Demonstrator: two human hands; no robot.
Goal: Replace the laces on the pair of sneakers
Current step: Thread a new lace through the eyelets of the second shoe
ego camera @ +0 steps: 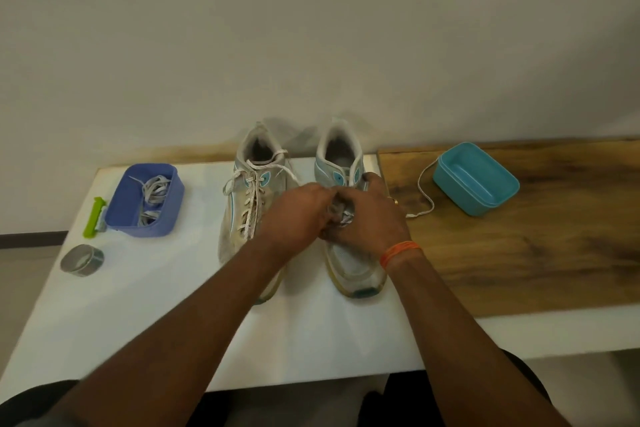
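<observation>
Two worn white and teal sneakers stand side by side on the white table [138, 305], toes toward me. The left sneaker [242, 215] is laced with a white lace, its ends loose near the collar. Both hands meet over the middle of the right sneaker [353, 270]. My left hand [294, 215] and my right hand [370, 222] pinch its white lace [346, 217] at the eyelets. One end of that lace [424, 194] trails right onto the wooden board. A purple box [173, 204] at the left holds several grey-white laces [152, 191].
A teal box [476, 178] sits on the wooden board [536, 253] at the right. A green-handled tool [94, 218] lies left of the purple box, and a grey roll of tape [82, 260] lies nearer the table's left edge. A wall rises directly behind the sneakers.
</observation>
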